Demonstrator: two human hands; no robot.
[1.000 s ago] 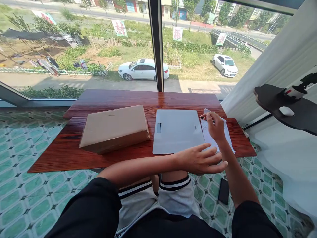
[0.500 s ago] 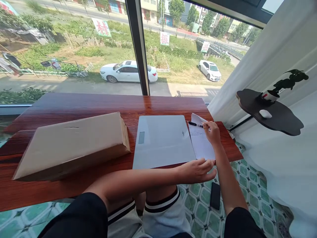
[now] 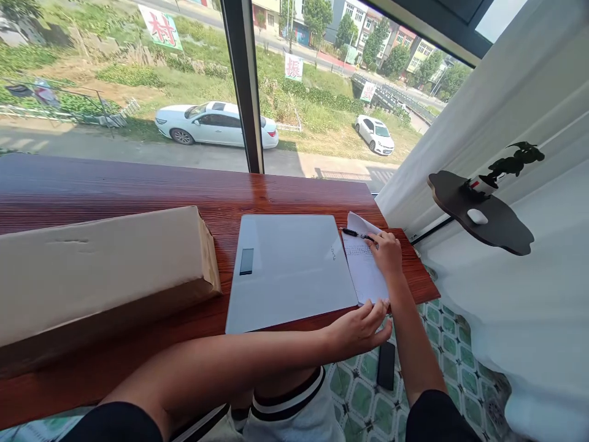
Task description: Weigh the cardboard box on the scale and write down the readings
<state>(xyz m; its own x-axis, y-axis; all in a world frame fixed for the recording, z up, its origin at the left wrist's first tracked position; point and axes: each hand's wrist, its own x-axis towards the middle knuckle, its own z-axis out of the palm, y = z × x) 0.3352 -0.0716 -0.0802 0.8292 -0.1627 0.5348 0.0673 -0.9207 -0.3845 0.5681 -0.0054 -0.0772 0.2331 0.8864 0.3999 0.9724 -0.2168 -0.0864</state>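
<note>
My right hand (image 3: 385,253) holds a black pen (image 3: 353,233) with its tip over a white sheet of paper (image 3: 361,268) that has lines of small writing near its top. My left hand (image 3: 361,328) reaches across my body, fingers spread, pressing the near corner of that sheet at the table's front edge. The sheet lies on the right end of a red-brown wooden table (image 3: 184,196), right beside a flat white scale (image 3: 289,269) with a small dark display.
A long brown cardboard box (image 3: 101,270) lies on the table's left part. A black phone (image 3: 385,365) rests on the green tiled floor by my knees. A dark wall shelf (image 3: 488,215) at right carries a small potted plant and a white mouse. A big window is behind.
The view has swung left and closer to the table. My left hand has moved forward onto the near corner of the sheet. My right hand stays with the pen on the paper.
</note>
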